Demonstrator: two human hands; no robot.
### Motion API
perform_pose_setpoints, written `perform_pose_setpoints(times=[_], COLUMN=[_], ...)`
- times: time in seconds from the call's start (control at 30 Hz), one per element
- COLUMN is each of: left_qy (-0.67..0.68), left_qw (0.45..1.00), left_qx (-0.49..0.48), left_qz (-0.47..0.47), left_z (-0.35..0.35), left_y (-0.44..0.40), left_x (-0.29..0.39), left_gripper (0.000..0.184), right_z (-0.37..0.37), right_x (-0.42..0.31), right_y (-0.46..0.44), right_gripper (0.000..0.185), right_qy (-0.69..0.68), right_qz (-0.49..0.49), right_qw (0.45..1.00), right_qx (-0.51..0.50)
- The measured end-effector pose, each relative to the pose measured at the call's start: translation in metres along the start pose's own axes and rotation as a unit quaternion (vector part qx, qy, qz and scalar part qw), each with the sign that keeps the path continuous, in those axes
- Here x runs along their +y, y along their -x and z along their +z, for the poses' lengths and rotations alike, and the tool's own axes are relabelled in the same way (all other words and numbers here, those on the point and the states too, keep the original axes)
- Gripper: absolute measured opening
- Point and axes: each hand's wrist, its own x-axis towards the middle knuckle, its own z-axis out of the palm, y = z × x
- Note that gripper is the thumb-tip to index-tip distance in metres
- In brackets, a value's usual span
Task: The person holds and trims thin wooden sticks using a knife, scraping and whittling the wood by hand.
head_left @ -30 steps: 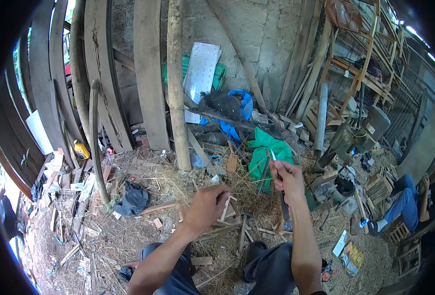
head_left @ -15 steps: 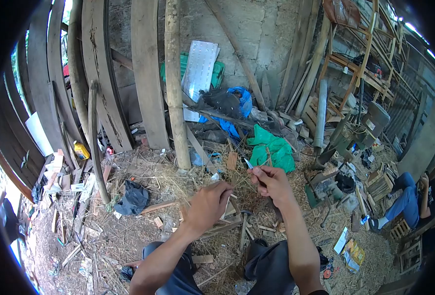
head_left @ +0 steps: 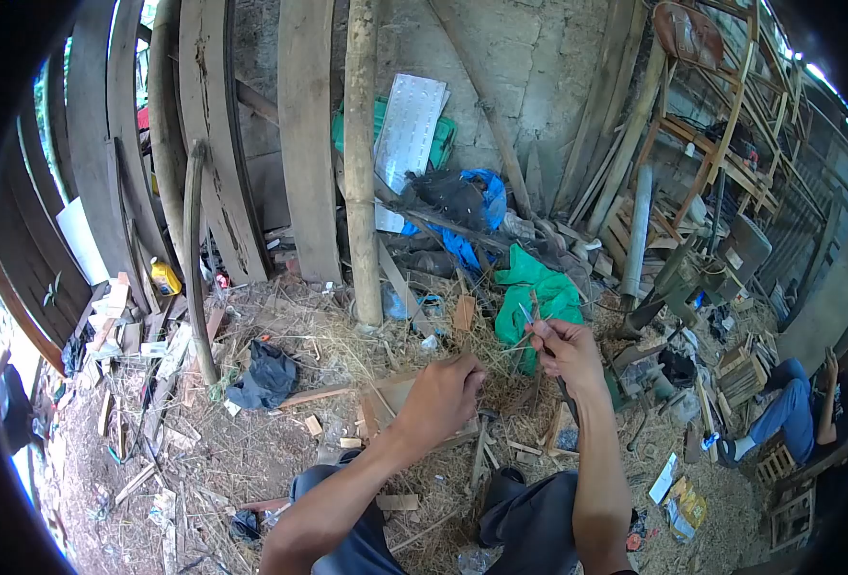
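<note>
Now | right hand (head_left: 565, 356) holds thin blade (head_left: 526, 313) | yellow packet (head_left: 687, 510): print illegible

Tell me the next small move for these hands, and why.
Probably angle the pointed tool away from the left hand before bringing the hands closer: the right hand grips it with its tip jutting up and leftward, and the left hand is curled nearby.

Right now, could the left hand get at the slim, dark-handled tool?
Probably yes: nothing visible stands between the left hand and the right hand, which grips the tool, though the left would likely need to uncurl.
</note>
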Motion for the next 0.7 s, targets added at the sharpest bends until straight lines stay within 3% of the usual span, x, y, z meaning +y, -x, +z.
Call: perform_pose_setpoints(times=[0.07, 0.13, 0.23, 0.3, 0.43, 0.6, 0.7], left_qy=[-0.022, -0.041, -0.058, -0.057, -0.016, -0.014, 0.028], left_qw=[1.000, 0.999, 0.997, 0.996, 0.998, 0.999, 0.999], left_qx=[0.009, 0.013, 0.032, 0.047, 0.045, 0.039, 0.006], left_qz=[0.009, -0.011, -0.037, -0.045, -0.047, -0.015, -0.046], left_z=[-0.001, -0.013, -0.020, -0.018, -0.010, -0.003, -0.006], left_y=[0.001, 0.005, 0.007, 0.006, 0.001, 0.000, -0.001], left_x=[-0.003, -0.005, -0.011, -0.013, -0.013, -0.016, -0.009], left_gripper=[0.008, 0.007, 0.006, 0.006, 0.009, 0.010, 0.010], right_z=[-0.012, -0.048, -0.068, -0.050, 0.000, 0.025, 0.027], right_x=[0.010, 0.030, 0.017, 0.016, 0.006, 0.009, 0.014], right_y=[-0.011, -0.031, -0.016, -0.007, 0.006, 0.010, 0.007], right_gripper=[0.023, 0.025, 0.028, 0.029, 0.029, 0.022, 0.022], right_qy=[0.008, 0.071, -0.022, -0.009, -0.042, -0.059, -0.050], right_qz=[-0.005, -0.131, -0.104, -0.092, -0.047, -0.040, -0.045], right_qw=[1.000, 0.971, 0.969, 0.978, 0.998, 0.995, 0.992], right_qx=[0.004, 0.185, 0.222, 0.190, 0.021, -0.069, -0.109])
